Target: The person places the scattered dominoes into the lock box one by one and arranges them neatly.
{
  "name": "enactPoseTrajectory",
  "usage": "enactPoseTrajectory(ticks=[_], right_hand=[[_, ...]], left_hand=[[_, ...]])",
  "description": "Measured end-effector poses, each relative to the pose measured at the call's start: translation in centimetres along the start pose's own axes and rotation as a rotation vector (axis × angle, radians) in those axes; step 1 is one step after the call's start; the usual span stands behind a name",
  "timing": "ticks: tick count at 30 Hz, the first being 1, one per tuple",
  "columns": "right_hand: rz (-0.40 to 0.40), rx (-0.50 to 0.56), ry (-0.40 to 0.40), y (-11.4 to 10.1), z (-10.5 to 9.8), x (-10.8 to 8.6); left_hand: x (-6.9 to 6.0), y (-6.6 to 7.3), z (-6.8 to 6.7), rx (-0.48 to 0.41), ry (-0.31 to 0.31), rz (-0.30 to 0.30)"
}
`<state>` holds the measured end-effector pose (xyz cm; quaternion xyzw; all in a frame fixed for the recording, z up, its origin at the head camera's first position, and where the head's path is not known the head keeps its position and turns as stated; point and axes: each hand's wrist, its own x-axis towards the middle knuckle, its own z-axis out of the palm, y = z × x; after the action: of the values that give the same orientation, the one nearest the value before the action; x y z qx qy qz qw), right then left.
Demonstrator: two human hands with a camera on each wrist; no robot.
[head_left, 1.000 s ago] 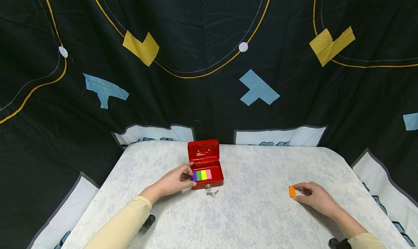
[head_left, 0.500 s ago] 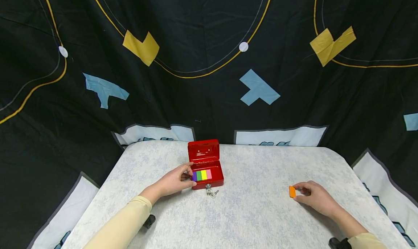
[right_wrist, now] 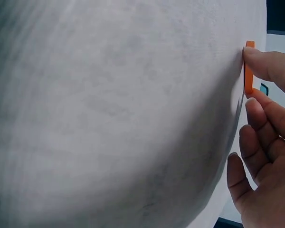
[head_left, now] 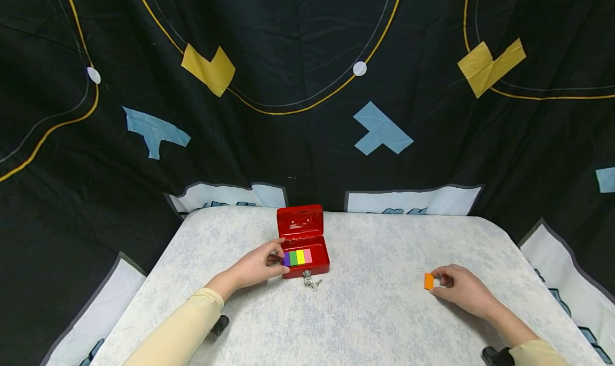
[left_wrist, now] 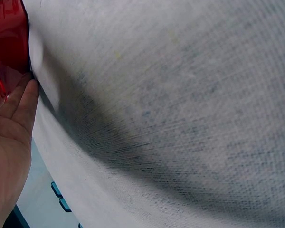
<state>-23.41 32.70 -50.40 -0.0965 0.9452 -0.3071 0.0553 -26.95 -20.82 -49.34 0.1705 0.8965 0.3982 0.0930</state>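
Note:
A red metal cash box stands on the table with its lid raised. Inside, a row of flat coloured blocks shows purple, green, yellow and pink. My left hand grips the left side of the box, index finger near the hinge and thumb at the front corner. The left wrist view shows its other fingers against the red wall. Well to the right, my right hand pinches a thin orange block by its two ends between thumb and index finger, at the tabletop. The remaining fingers are loosely bent.
A small padlock with keys hangs at the front of the box. The table has a pale mottled cloth. Behind it hangs a black cloth with taped yellow and blue pieces.
My right hand and the orange block have shifted very slightly to the left. The left hand and the cash box have stayed in place.

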Motion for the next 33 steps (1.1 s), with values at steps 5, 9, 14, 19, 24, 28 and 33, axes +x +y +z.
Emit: enactPoseTrajectory(ticks=[5, 9, 14, 19, 24, 28, 33], right_hand=[[0.011, -0.018, 0.013, -0.2, 0.2, 0.6], [0.008, -0.029, 0.03, -0.7, 0.3, 1.0], [0.0, -0.034, 0.048, -1.5, 0.5, 1.6], [-0.021, -0.043, 0.065, -2.1, 0.8, 2.1], [-0.05, -0.058, 0.084, -2.7, 1.1, 2.5], [-0.07, -0.043, 0.084, -3.2, 1.2, 2.7], [-0.091, -0.033, 0.086, -3.9, 1.3, 3.0]], left_hand=[[0.0, 0.0, 0.0, 0.001, -0.003, -0.003], [0.0, 0.0, 0.0, 0.005, -0.001, -0.002], [0.0, 0.0, 0.0, 0.004, 0.003, -0.002], [0.0, 0.0, 0.1, 0.0, 0.003, 0.005], [0.1, -0.1, 0.1, -0.001, 0.002, 0.002], [0.1, -0.2, 0.1, 0.004, 0.004, -0.003], [0.1, -0.1, 0.1, 0.017, 0.007, -0.005]])
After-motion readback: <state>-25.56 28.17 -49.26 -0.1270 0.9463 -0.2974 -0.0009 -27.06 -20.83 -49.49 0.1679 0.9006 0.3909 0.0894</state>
